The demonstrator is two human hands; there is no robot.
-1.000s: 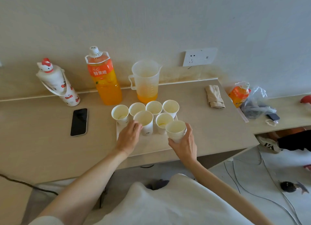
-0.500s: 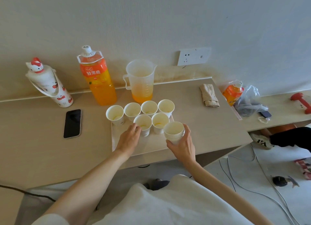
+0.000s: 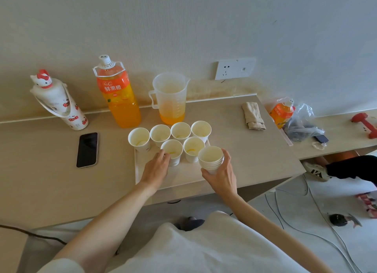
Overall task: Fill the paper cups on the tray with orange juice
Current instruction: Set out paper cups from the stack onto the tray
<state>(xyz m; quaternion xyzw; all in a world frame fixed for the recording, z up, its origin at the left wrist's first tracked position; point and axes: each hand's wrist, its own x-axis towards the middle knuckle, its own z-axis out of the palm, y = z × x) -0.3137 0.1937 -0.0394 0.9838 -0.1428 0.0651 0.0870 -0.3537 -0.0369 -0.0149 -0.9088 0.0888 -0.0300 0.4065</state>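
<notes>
While the wooden desk (image 3: 51,181) fills most of the view, the white tray (image 3: 138,164) sits near its front edge. The big orange juice bottle (image 3: 120,101) and a clear pitcher (image 3: 170,101) with a little juice in it stand right behind. Right hand (image 3: 222,176) is wrapped round a stack of cups (image 3: 211,158) at the tray's right edge. Left hand (image 3: 157,166) curls its fingers on the front-left cup (image 3: 172,150). Six paper cups (image 3: 201,130) stand on the tray, all nearly empty.

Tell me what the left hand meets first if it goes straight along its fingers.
The left hand would meet the near-row left paper cup first. Its fingertips look to be right at that cup's wall, though actual contact is unclear.
</notes>
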